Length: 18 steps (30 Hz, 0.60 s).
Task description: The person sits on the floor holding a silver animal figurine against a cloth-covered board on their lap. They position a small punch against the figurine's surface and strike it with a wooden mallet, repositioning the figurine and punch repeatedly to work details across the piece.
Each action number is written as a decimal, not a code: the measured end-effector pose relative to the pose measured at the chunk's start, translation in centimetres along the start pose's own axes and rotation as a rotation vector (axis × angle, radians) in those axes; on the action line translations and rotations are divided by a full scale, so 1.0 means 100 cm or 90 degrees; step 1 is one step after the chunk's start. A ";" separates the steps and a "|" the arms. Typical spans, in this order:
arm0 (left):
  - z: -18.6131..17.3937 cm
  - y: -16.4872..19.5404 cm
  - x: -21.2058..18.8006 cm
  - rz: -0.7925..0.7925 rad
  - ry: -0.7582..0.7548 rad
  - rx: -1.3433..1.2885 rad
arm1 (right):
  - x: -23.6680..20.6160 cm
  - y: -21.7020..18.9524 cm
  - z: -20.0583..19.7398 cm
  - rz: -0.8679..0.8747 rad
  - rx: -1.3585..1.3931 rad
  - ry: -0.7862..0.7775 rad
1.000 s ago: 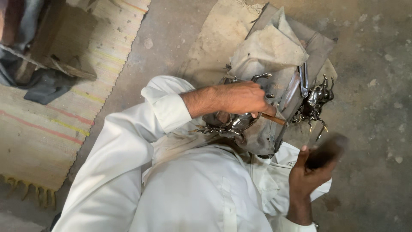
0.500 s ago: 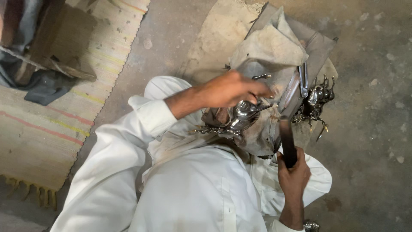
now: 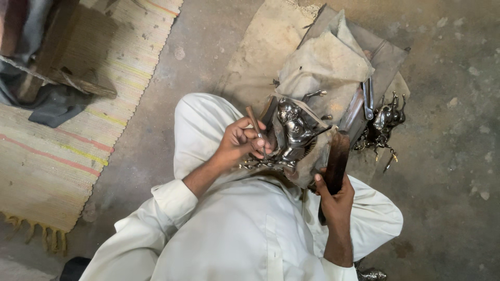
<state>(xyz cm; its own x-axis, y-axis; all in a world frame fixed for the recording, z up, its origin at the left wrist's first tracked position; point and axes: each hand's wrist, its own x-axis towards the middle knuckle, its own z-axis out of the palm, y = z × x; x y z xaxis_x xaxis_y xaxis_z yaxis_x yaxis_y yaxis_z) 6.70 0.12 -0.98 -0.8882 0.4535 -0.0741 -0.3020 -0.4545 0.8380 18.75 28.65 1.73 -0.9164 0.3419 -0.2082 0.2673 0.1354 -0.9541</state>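
Chisel [image 3: 255, 127] was pinched in left hand [image 3: 240, 141], tip angled down-right onto the shiny metal figurine [image 3: 294, 130] just beside it; right hand [image 3: 336, 198] gripped a dark mallet [image 3: 336, 161] below-right, farther off.

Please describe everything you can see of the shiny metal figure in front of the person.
The metal figure is silvery and polished, with rounded, sculpted forms and thin limbs that stick out at the top and right. It leans against a cloth-covered support between the person's knees. The left hand holds a thin rod-like tool beside its left edge. The right hand grips a dark flat wooden bar just to its right. Its exact subject is unclear.
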 end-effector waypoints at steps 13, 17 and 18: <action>0.111 -0.026 -0.014 0.062 -0.116 -0.060 | -0.008 0.007 0.023 0.017 0.249 -0.005; 0.106 -0.024 -0.015 0.061 -0.128 -0.030 | -0.010 -0.001 0.032 0.025 0.252 0.003; 0.103 -0.023 -0.015 0.077 -0.109 -0.017 | -0.012 -0.005 0.034 0.037 0.221 0.007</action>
<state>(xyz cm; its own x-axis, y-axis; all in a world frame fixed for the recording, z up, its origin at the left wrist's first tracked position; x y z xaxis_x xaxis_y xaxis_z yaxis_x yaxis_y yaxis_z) 12.29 8.38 2.72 -0.8474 0.5169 0.1214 -0.2076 -0.5330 0.8202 18.69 25.04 1.72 -0.8987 0.3507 -0.2634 0.1995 -0.2080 -0.9576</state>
